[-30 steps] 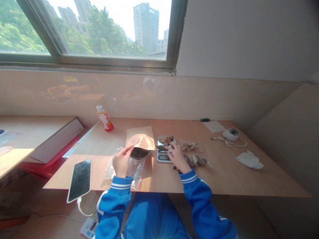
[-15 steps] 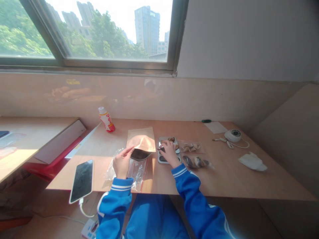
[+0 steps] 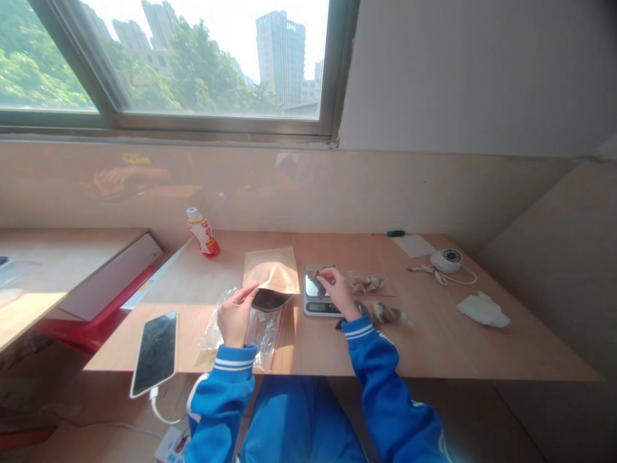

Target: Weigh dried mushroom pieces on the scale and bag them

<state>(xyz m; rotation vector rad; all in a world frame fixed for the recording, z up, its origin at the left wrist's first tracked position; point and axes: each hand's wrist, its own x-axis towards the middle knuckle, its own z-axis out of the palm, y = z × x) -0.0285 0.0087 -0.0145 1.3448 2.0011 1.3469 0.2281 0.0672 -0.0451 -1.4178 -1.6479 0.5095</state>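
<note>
My left hand pinches the near edge of a brown kraft paper pouch, holding its mouth open so that the dark inside shows. Under the pouch lies a clear plastic zip bag. To the right stands a small digital scale with a shiny plate. My right hand is above the plate, thumb and fingers closed together at a small brownish piece. Whether the piece is held or rests on the plate is hard to tell. The fingers hide part of the plate.
Right of the scale lie a clear bag of pale brown pieces and a bag of darker pieces. A drink bottle, a charging phone, a white camera, a crumpled tissue and a green-handled tool lie around.
My right hand has moved from the scale's left side, where a dark piece showed at its fingers, to the right over the plate. The left hand keeps its hold on the pouch.
</note>
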